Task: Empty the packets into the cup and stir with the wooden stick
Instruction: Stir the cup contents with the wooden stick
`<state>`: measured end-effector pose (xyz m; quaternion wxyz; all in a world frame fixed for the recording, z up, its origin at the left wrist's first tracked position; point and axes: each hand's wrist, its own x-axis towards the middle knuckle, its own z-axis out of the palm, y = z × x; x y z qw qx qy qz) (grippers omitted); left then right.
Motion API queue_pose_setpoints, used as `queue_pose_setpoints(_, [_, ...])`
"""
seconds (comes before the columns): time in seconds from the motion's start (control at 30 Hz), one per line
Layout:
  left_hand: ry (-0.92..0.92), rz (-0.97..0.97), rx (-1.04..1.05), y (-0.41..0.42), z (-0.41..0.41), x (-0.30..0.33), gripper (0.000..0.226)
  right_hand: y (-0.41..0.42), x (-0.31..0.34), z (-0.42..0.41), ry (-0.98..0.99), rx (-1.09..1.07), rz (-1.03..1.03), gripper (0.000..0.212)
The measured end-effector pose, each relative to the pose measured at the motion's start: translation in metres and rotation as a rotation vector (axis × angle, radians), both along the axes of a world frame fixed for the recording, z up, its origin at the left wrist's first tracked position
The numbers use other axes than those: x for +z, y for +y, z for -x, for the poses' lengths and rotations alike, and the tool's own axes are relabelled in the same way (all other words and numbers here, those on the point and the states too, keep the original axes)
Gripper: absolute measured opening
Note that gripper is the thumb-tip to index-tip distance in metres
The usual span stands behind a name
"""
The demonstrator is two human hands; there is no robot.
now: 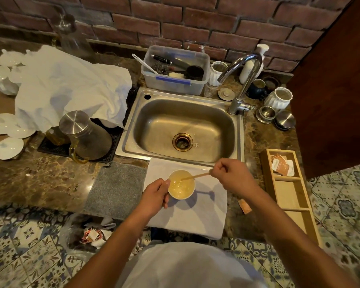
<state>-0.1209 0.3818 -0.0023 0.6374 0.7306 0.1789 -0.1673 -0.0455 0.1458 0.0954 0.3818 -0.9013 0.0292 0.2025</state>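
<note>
A small cream cup [181, 185] with pale liquid stands on a white cloth [200, 210] in front of the sink. My left hand [155, 196] grips the cup's left side. My right hand [230, 175] is closed on the upper end of a thin wooden stick [194, 177], whose lower end dips into the liquid. Several packets [282, 166] lie in the far compartment of a wooden tray [287, 196] to the right. One brown packet [245, 206] lies on the counter beside the cloth.
The steel sink [183, 129] and tap [242, 80] sit just behind the cup. A grey mat [116, 188] lies left of the cloth, a metal jug [83, 134] further left. A bin bag with torn packets [92, 235] hangs below the counter edge.
</note>
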Motion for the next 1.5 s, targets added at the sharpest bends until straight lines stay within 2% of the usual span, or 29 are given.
queue_pose_setpoints(0.1, [0.010,-0.015,-0.004,-0.001,-0.001,0.003,0.041,-0.014,-0.012,0.013,0.048,-0.067,-0.094,0.020])
queue_pose_setpoints(0.23, [0.024,-0.026,-0.006,-0.002,0.000,0.007,0.040,-0.034,-0.021,0.027,0.051,-0.075,-0.096,0.023])
queue_pose_setpoints(0.3, [0.029,-0.027,-0.002,-0.002,0.002,0.008,0.040,-0.048,-0.022,0.034,0.093,-0.094,-0.177,0.024])
queue_pose_setpoints(0.47, [0.053,-0.043,-0.011,-0.002,0.003,0.010,0.040,-0.084,-0.026,0.052,0.195,-0.388,-0.386,0.021])
queue_pose_setpoints(0.63, [0.068,-0.048,0.000,-0.005,0.003,0.017,0.038,-0.095,-0.047,0.073,0.441,-0.706,-0.855,0.018])
queue_pose_setpoints(0.73, [0.074,-0.070,-0.010,-0.005,0.002,0.018,0.038,-0.088,-0.061,0.081,0.496,-0.755,-0.967,0.011])
queue_pose_setpoints(0.9, [0.072,-0.081,-0.014,-0.003,0.001,0.018,0.038,-0.070,-0.073,0.090,0.516,-0.730,-0.921,0.007])
queue_pose_setpoints(1.07, [0.071,-0.074,-0.011,-0.003,0.001,0.017,0.039,-0.053,-0.085,0.090,0.501,-0.688,-0.775,0.009])
queue_pose_setpoints(1.33, [0.073,-0.058,-0.010,-0.002,0.001,0.015,0.039,-0.032,-0.098,0.080,0.521,-0.459,-0.521,0.016])
queue_pose_setpoints(1.5, [0.086,-0.046,-0.002,-0.002,0.002,0.017,0.038,-0.020,-0.104,0.078,0.565,-0.417,-0.362,0.025])
